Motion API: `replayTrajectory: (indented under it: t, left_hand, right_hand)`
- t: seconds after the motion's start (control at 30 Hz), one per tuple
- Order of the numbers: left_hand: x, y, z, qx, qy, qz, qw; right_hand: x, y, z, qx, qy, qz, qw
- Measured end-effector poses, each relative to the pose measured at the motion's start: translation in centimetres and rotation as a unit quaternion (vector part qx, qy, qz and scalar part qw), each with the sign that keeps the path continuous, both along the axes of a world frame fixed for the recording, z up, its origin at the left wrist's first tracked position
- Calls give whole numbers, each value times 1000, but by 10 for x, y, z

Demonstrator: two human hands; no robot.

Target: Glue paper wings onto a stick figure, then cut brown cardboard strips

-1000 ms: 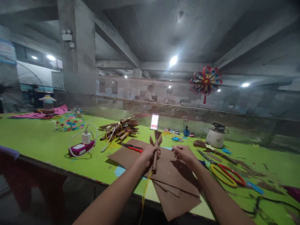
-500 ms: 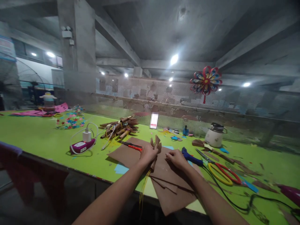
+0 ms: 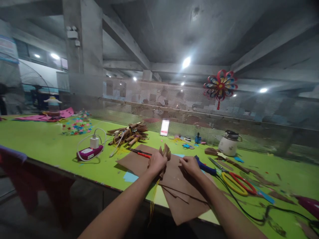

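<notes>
Brown craft paper, rolled into a slim tube and slit at its upper end into a fan of blunt petals: this brown paper roll [image 3: 164,153] stands nearly upright above the near part of the table [image 3: 50,142]. The left hand [image 3: 157,163] clasps it about the middle, fingers wrapped fully round the stem. Thin yellow strands [image 3: 152,199] hang limp from the tube's lower end, past the table's rim. We judge the piece very light, matte and easy to grip, yet easily crushed — the hollow stem would buckle under a hard pinch and the fanned tips would crease at a touch. The firmer middle of the stem is therefore the sensible place to hold. The right hand [image 3: 190,165] lies just beside the roll, fingers curled low over the brown sheets [image 3: 184,205]. We cannot tell whether it closes on anything, though a blue handle [image 3: 204,168] shows right at its far side. The sheets are flat, floppy and overlapping, one corner overhanging the table. Farther off lie scissors [image 3: 238,186] with yellow and red loops, a pile of rolls [image 3: 128,134] of like make, and a magenta power strip [image 3: 89,152] carrying a white plug.
</notes>
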State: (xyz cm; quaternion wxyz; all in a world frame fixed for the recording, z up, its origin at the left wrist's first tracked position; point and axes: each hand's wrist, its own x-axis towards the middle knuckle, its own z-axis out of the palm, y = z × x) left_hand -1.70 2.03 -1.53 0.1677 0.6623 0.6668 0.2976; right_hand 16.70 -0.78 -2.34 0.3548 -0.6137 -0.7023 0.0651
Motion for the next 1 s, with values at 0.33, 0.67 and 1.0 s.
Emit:
replayTrajectory:
  t: [0.33,0.67,1.0]
  left_hand:
    - [-9,-8,13,45,77,19,996]
    - [0,-15,20,142,-117,-59,981]
    - [-45,-116,117,217,-614,-214,728]
  right_hand:
    - [2,6,-5,12,-13,-15,1000]
    - [-3,9,-9,42,17,-10,999]
    - [1,8,-7,100,148,-48,983]
